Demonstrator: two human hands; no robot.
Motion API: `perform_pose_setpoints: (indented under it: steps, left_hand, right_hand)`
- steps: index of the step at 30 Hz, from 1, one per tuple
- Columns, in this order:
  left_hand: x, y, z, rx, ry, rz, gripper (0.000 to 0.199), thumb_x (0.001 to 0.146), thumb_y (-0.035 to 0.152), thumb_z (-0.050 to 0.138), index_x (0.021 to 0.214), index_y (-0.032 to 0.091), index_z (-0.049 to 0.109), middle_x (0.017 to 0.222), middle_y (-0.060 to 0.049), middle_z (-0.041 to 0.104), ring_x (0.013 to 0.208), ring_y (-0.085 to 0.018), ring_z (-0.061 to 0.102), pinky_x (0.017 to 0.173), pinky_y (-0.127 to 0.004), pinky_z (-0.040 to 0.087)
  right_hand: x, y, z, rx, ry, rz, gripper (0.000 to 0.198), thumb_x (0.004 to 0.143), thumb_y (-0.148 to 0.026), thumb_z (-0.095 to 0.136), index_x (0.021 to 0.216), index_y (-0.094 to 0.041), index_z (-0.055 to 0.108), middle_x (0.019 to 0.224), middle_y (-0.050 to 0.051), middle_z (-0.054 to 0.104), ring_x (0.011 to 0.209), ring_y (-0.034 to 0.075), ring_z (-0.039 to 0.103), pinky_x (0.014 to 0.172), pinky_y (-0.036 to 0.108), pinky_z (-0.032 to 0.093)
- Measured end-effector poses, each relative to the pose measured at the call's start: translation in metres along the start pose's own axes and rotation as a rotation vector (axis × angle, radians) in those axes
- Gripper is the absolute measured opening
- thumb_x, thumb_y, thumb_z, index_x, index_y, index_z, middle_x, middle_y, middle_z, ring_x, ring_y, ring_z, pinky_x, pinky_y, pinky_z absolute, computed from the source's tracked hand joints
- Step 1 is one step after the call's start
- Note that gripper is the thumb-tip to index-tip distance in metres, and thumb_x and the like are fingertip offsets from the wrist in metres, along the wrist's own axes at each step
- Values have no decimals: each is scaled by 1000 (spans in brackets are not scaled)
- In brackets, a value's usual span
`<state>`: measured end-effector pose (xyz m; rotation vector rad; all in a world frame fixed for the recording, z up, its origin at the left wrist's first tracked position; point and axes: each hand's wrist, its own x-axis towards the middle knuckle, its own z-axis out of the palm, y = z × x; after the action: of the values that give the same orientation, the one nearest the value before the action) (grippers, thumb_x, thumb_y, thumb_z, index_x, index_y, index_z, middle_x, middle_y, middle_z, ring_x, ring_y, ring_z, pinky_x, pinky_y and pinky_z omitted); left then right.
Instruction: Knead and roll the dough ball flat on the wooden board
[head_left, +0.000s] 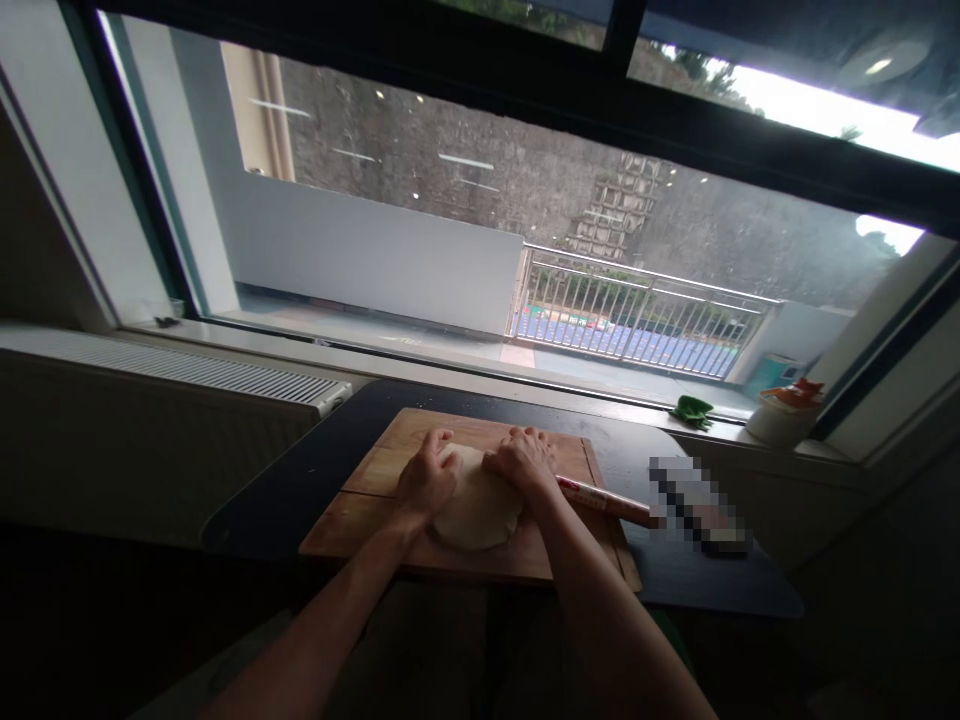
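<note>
A pale, roughly round, flattened piece of dough (pixel 476 505) lies on a wooden cutting board (pixel 352 520). My left hand (pixel 429 482) is at its left edge, fingers curled and the thumb against the dough. Over the upper right edge lies my right hand (pixel 527 460), its fingers bent and pressed on the dough; the fingertips are partly hidden. Just right of that hand, a rolling pin (pixel 611 502) with a red and white label slants across the board's right edge, its near end partly behind my right wrist.
The board rests on a dark table (pixel 277 500) below a large window. A blurred-out flat object (pixel 697 505) lies at the table's right. On the sill are a green item (pixel 691 410) and a white pot (pixel 780 422) with something orange. A radiator (pixel 172 370) stands left.
</note>
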<state>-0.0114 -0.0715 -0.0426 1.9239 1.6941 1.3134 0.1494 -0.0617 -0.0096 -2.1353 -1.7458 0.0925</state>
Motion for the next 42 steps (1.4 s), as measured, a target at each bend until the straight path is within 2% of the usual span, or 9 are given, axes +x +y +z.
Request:
perform_pose_setpoints:
  steps: [4, 7, 12, 17, 20, 27, 30, 37, 42]
  left_hand:
    - [0, -2, 1, 6, 13, 10, 34, 78, 29, 45, 111, 22, 47, 113, -4, 59, 102, -19, 56, 87, -29, 44]
    - [0, -3, 1, 6, -2, 2, 35, 79, 30, 44, 113, 23, 46, 112, -4, 59, 101, -19, 57, 86, -29, 44]
    - [1, -2, 1, 15, -11, -15, 35, 78, 29, 44, 112, 22, 47, 110, -5, 60, 100, -20, 57, 85, -29, 45]
    - [0, 1, 1, 23, -28, -24, 32, 79, 29, 44, 110, 22, 49, 112, -4, 60, 98, -20, 58, 83, -29, 45]
    - [0, 1, 0, 15, -23, -25, 32, 78, 28, 45, 109, 22, 49, 111, -4, 60, 100, -20, 57, 84, -29, 44]
    - [0, -3, 2, -14, 1, 1, 35, 79, 29, 45, 113, 21, 47, 113, -5, 59, 103, -19, 55, 88, -29, 43]
    - [0, -3, 1, -16, -11, 4, 35, 79, 29, 44, 114, 22, 46, 112, -5, 59, 102, -19, 56, 87, -29, 44]
    - [0, -1, 1, -9, -9, 1, 32, 78, 26, 46, 109, 21, 49, 113, -5, 59, 101, -20, 56, 85, -29, 43]
    - [0, -4, 2, -25, 2, 32, 32, 78, 26, 46, 109, 19, 50, 112, -7, 59, 100, -20, 56, 84, -29, 44]
  right_hand:
    - [27, 5, 1, -22, -57, 48, 36, 85, -34, 31, 102, -16, 57, 109, 15, 52, 102, 28, 46, 85, 40, 32]
    - [29, 6, 2, -26, -62, 46, 37, 85, -34, 31, 104, -16, 57, 111, 15, 51, 103, 27, 46, 86, 40, 32]
    - [-3, -1, 3, -18, 53, -17, 36, 86, -36, 30, 100, -19, 58, 111, 12, 51, 105, 27, 42, 88, 41, 29]
    - [-29, -6, 7, -48, 166, -98, 37, 86, -34, 28, 106, -20, 56, 123, 11, 44, 118, 28, 29, 96, 42, 19]
    - [-20, -5, 6, -51, 143, -65, 36, 86, -33, 29, 105, -20, 56, 119, 12, 47, 115, 27, 33, 95, 42, 20]
    - [27, 5, 5, -20, 14, 57, 34, 85, -34, 33, 101, -18, 58, 111, 14, 51, 106, 28, 41, 89, 45, 27]
    - [19, 4, 6, -20, 30, 25, 36, 86, -35, 31, 101, -18, 58, 111, 13, 50, 105, 28, 41, 88, 44, 27]
    - [-26, -6, 7, -46, 153, -86, 36, 85, -34, 31, 107, -19, 56, 121, 12, 45, 114, 28, 33, 94, 42, 21]
    - [-7, -3, 4, -35, 93, -22, 35, 85, -35, 32, 99, -19, 60, 110, 13, 52, 105, 28, 41, 88, 43, 28]
